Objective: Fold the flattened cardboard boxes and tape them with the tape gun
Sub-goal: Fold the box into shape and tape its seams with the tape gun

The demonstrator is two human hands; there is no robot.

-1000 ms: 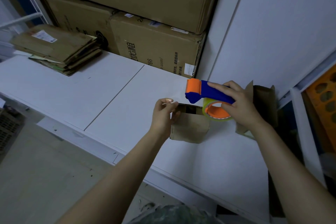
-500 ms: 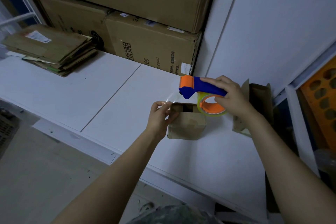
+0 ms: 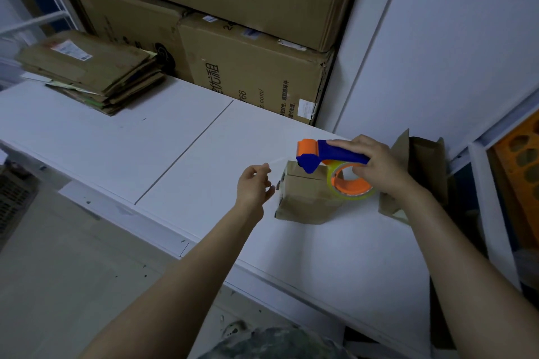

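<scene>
There is 1 view: a wide-angle camera worn on the person's head, facing forward and steeply down across both bare forearms. The left hand (image 3: 253, 187) and right hand (image 3: 383, 167) are close, near the frame's middle, over the white table (image 3: 116, 148), which runs diagonally through the frame. Stacked cartons (image 3: 250, 73) against the back fill the top (their edges bow with the lens), the floor (image 3: 52, 271) takes the lower left, and the person's clothing (image 3: 271, 344) clips the bottom edge.
</scene>
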